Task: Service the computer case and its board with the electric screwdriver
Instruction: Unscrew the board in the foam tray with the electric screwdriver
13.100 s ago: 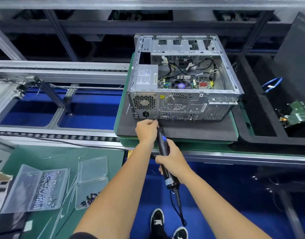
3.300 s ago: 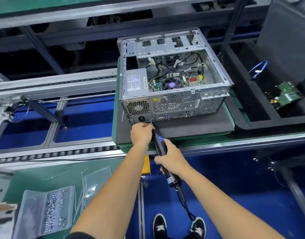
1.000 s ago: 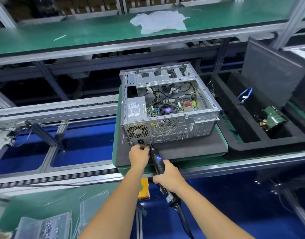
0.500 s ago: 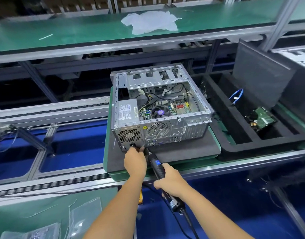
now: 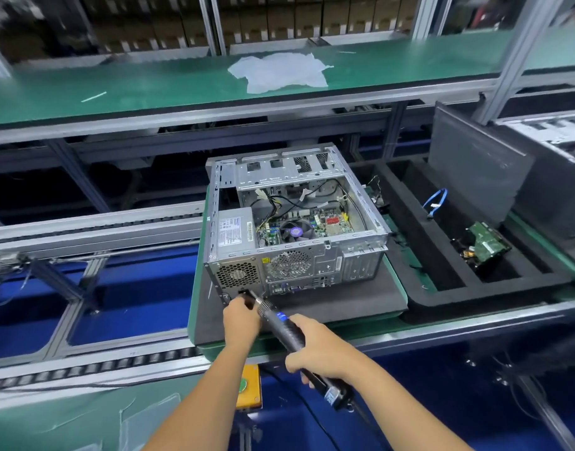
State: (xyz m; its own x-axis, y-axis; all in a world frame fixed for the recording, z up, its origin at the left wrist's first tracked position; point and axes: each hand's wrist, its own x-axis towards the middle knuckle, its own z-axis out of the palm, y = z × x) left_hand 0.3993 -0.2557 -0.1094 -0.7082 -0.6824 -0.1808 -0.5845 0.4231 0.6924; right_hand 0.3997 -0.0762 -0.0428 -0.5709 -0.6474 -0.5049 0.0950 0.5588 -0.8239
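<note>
An open grey computer case (image 5: 292, 265) lies on a dark foam pad, rear panel toward me, with its green board (image 5: 307, 224), fan and cables showing inside. My right hand (image 5: 318, 348) grips the black electric screwdriver (image 5: 284, 325), whose bit points up-left at the lower left corner of the rear panel, by the power socket. My left hand (image 5: 242, 317) is curled around the bit's tip against the case, hiding the contact point.
The foam pad (image 5: 344, 301) sits on a green pallet on the conveyor. A black foam tray (image 5: 442, 288) to the right holds a green drive and a blue cable (image 5: 437, 200). A yellow box (image 5: 250, 384) hangs under the rail. A white cloth (image 5: 279, 71) lies on the upper shelf.
The view has tilted up and shifted, showing more of the upper shelf. Both hands keep the screwdriver at the same rear corner of the case.
</note>
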